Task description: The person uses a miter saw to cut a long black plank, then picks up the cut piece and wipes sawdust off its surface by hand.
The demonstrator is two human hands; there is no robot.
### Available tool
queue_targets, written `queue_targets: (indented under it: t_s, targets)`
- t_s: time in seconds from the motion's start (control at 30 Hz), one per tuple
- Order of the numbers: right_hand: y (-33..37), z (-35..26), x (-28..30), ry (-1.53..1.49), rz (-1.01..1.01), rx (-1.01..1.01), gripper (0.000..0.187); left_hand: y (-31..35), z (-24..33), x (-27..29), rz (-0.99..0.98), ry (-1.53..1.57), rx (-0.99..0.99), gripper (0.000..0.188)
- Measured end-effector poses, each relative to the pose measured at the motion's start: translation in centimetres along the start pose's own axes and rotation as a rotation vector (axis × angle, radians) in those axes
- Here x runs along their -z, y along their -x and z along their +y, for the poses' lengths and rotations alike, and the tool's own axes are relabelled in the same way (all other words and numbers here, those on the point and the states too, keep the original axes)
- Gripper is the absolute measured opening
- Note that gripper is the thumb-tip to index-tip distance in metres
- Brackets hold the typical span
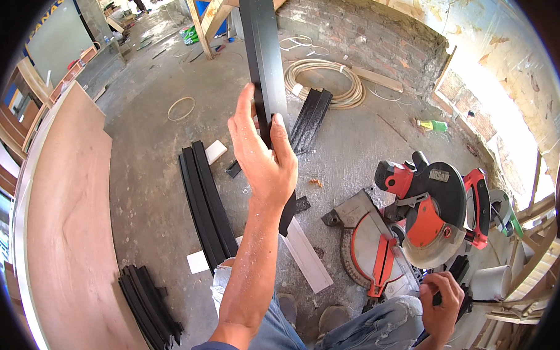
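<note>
A long black profile bar (pixel 264 57) stands nearly upright in front of me, its top running out of view. My left hand (pixel 265 159) grips it, with the thumb on one side and fingers on the other. Behind my wrist the bar's lower end is partly hidden. My right hand (pixel 442 298) is curled closed beside my right knee, close to the red and black miter saw (pixel 430 211). Something dark shows at its fingers, but I cannot make out what it is. The saw's round base (pixel 367 249) sits on the floor.
Black strips (pixel 206 200) lie left of my legs, with a shorter bundle (pixel 149 309) nearer. More black pieces (pixel 309 120) rest ahead, by a coiled hose (pixel 323 75). A white strip (pixel 308 256) lies before my feet. A wooden panel (pixel 69 217) stands left; a green bottle (pixel 432 125) lies right.
</note>
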State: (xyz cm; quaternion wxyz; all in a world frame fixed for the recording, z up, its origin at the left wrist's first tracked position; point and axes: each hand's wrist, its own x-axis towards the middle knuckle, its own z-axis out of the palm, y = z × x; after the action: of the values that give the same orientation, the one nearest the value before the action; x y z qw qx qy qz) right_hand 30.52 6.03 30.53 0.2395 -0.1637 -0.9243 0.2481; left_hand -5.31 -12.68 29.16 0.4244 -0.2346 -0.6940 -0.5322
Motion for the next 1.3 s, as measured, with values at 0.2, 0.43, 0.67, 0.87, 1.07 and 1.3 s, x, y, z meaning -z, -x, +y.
queue_targets:
  t_s: [0.2, 0.43, 0.67, 0.87, 1.07, 1.3]
  targets:
    - [1.5, 2.2, 0.5, 0.01, 0.124, -0.059, 0.013, -1.1, 0.1, 0.3, 0.016, -0.121, 0.003, 0.049]
    - [5.3, 6.5, 1.2, -0.081, 0.278, -0.179, 0.009, -3.5, -1.6, 2.6, 0.016, 0.064, 0.012, 0.048]
    - [6.6, 8.7, 1.8, -0.13, 0.416, -0.263, 0.01, -2.3, 1.9, -0.2, -0.008, 0.254, 0.009, 0.053]
    - [1.4, 2.0, 2.6, -0.397, 0.161, -0.097, 0.074, -0.8, 2.4, -0.7, -0.028, 0.246, -0.069, 0.055]
    - [-8.8, -2.8, -0.2, -0.69, 0.053, 0.088, 0.077, 0.9, 2.7, -1.7, -0.02, 0.215, -0.081, 0.057]
    - [-14.9, -8.1, -11.4, -1.012, -0.214, 0.049, 0.075, 1.6, 3.8, -1.0, -0.028, 0.232, -0.018, 0.057]
